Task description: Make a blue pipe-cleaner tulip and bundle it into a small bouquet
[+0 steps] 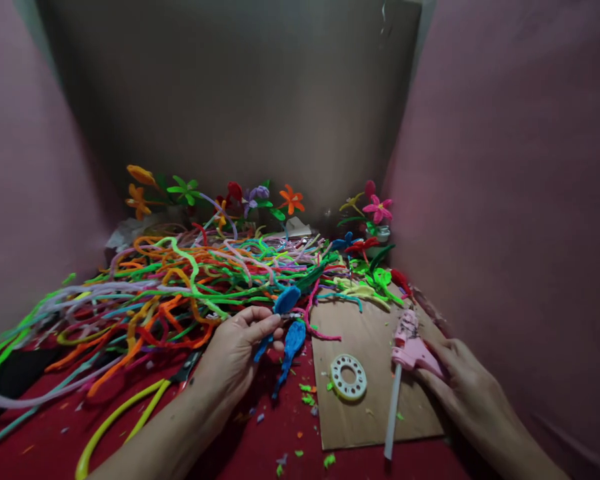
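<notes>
Left hand (pixel 250 337) was found closed in a pinch on a blue petal (pixel 287 300), just left of the cardboard (pixel 350 427). A pink glue gun (pixel 413 352) was gripped by the right hand (pixel 464 381) over the cardboard's right side. Coloured pipe cleaners (pixel 194 273) were heaped farther left.

On my feed, a dull pink wall (pixel 35 173) stands at the left and another pink wall (pixel 520 167) at the right. Between them I see a flat grey-brown back wall (pixel 240 100), with a small shiny glint (pixel 384 15) near its top right. Below, I have a deep red surface (pixel 220 447); floor or tabletop, I can't tell. The light is dim, palest around the back wall's middle, darker towards its left side.
</notes>
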Motion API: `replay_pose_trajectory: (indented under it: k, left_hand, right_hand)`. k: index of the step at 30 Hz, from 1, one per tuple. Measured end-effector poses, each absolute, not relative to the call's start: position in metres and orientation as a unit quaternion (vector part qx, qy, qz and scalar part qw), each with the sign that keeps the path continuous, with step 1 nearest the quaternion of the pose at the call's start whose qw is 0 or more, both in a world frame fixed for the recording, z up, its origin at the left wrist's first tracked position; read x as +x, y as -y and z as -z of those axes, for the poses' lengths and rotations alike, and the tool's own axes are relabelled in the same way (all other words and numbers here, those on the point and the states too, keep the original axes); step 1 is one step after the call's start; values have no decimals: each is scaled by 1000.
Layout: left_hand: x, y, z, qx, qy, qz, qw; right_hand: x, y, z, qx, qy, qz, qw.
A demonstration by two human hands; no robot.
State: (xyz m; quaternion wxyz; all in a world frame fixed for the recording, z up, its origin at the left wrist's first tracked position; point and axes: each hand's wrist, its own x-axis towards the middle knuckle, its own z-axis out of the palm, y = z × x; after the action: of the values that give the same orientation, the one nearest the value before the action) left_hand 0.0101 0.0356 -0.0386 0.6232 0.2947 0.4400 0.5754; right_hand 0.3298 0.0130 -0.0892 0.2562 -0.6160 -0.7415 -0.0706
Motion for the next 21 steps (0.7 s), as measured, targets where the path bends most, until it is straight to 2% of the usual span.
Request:
replay_pose_trajectory:
  k: [10,12,14,15,17,21]
  left_hand:
    - [9,-35,42,313,-435,-568,625]
    - [10,-33,41,303,-432,-565,634]
    - [12,-31,39,295,-421,-560,650]
    - [14,-30,38,293,-411,-557,660]
    - [17,-27,35,279,-394,-550,681]
    - [23,-21,29,251,-377,-530,716]
  right_hand:
    - [323,-20,73,-652,739,68,156]
    - [321,-17,65,-638,743,103,175]
    - [312,-13,54,-617,739,114,247]
    - [304,-10,48,-599,742,86,289]
    - [281,-6,36,-535,762,-63,359]
    - [223,-5,22,-459,670,-432,393]
